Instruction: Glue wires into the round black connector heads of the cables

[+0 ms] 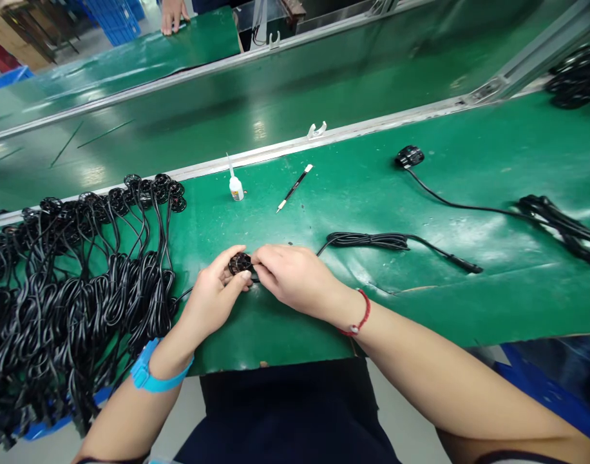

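Assembly station seen from the worker's own head. The green-topped workbench (285,335) spans the view, bordered along its far side by a metal rail (382,123) and, beyond that, a green conveyor belt (372,84). At the left, a dense heap of bundled black cables (106,303) covers the bench, their round ends gathered toward the rail. A looped cable bundle (367,240) lies to the right of the hands, one end passing out of sight behind them, the other ending in a slim connector; a second coil (560,225) lies near the right edge. The right hand (295,274) and left hand (215,293) meet over the near part of the bench; another person's hand (174,16) rests on a surface across the belt. A blue wristwatch (154,374) encircles the left wrist, a red bracelet (364,312) the right. Beyond the hands stand a black-and-white pen (295,188), lying aslant, and an upright white nozzle bottle (236,188). Smallest is the round black cable head (238,263), grasped between left thumb and fingers just above the bench; the right thumb and forefinger meet at its right edge, but what they pinch cannot be told.
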Demonstrator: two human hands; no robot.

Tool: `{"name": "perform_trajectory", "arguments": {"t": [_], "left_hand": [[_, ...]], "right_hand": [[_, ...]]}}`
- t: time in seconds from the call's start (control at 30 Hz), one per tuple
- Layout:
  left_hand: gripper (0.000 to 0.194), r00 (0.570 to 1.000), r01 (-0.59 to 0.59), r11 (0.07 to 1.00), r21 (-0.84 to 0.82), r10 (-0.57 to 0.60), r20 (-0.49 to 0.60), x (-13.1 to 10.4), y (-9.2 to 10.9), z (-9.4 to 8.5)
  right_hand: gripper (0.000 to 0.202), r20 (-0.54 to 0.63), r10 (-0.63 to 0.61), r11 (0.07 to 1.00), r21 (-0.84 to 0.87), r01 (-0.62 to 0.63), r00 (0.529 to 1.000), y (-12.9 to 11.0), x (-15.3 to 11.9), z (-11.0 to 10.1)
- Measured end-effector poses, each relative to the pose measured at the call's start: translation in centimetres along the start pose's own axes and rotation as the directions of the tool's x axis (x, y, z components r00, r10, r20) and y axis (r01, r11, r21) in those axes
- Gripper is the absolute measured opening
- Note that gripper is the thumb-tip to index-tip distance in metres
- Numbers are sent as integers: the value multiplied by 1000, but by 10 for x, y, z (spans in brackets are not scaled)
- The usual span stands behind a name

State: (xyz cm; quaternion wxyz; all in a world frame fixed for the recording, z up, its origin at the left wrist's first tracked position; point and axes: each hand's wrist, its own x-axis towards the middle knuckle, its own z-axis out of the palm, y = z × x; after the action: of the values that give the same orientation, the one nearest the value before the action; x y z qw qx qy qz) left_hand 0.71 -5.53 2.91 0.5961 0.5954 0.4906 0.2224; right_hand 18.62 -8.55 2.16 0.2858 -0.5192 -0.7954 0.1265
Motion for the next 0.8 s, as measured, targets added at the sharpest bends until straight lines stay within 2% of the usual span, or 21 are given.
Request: {"name": "perform_trajectory", "arguments": {"t": [0.07, 0.13, 0.23, 0.3, 0.47, 0.53, 0.67, 0.8], "left_hand": [[46, 1000, -17, 997, -74, 17, 4, 1, 2, 0], [44, 999, -54, 989, -135, 54, -1, 2, 5, -1], [42, 995, -98, 975, -201, 97, -16, 3, 8, -1], [42, 994, -110, 967, -231, 105, -33, 3, 8, -1], [45, 995, -101, 966, -237, 92, -48, 3, 6, -3], [48, 996, -91, 976, -200, 84, -40, 3, 6, -3], [51, 997, -68, 994, -82, 66, -27, 3, 5, -3], [51, 998, -66, 997, -27, 66, 3, 3, 3, -3]], "right_hand": [[9, 32, 107, 980, 165, -111, 994, -1, 2, -4], [4, 87, 209, 916, 330, -226, 974, -1, 4, -10], [5, 148, 276, 834, 455, -313, 950, -2, 6, -20], [0, 167, 289, 819, 466, -334, 943, -2, 7, -24], [11, 197, 328, 791, 477, -383, 924, -2, 6, -24], [13, 183, 339, 778, 496, -384, 923, -3, 6, -22], [16, 143, 333, 814, 455, -361, 932, -6, 6, -18], [17, 165, 340, 809, 451, -377, 926, -7, 7, -18]]}}
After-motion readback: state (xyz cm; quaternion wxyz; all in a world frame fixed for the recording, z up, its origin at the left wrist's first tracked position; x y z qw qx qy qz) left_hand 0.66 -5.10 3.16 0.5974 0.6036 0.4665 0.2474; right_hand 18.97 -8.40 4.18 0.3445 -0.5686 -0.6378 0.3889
